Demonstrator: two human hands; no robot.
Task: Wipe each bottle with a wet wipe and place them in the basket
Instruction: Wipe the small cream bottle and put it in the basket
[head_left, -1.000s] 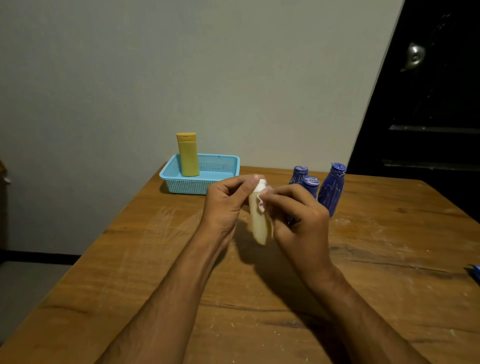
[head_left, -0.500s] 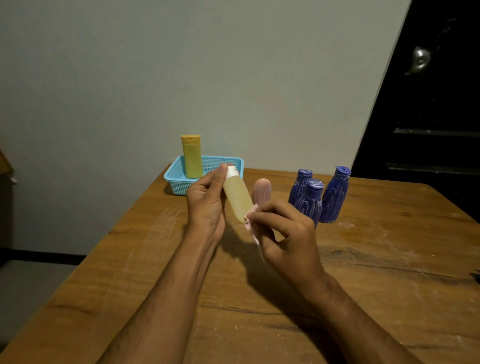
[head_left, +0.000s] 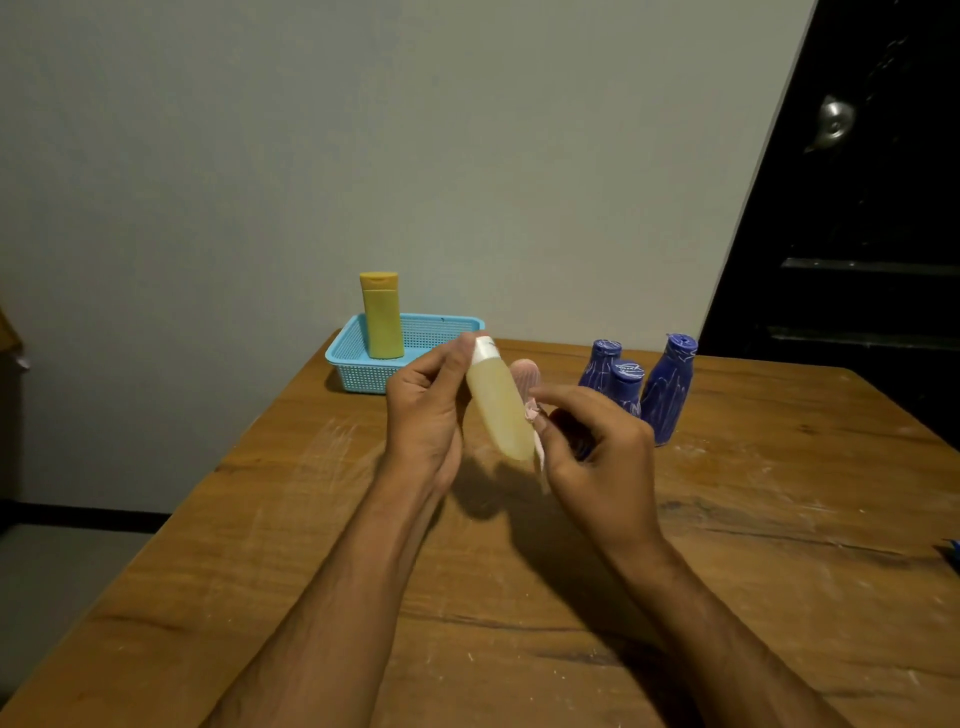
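Observation:
My left hand (head_left: 423, 410) grips a pale yellow bottle (head_left: 498, 408) by its white cap end, tilted above the table. My right hand (head_left: 592, 447) pinches a crumpled pink wet wipe (head_left: 535, 421) against the bottle's lower right side. A pink bottle (head_left: 525, 375) stands just behind them, mostly hidden. Three blue bottles (head_left: 667, 387) stand to the right. The blue basket (head_left: 358, 366) sits at the table's far edge, a yellow bottle (head_left: 383, 317) upright inside it.
The wooden table (head_left: 727, 545) stands against a pale wall. A dark door with a metal knob (head_left: 834, 122) fills the right side. A small blue object (head_left: 953, 548) shows at the right frame edge.
The pale bottle was tipped with its cap toward the upper left. My right hand slid the wipe from the cap down toward the bottle's lower end. The pink bottle came into sight behind.

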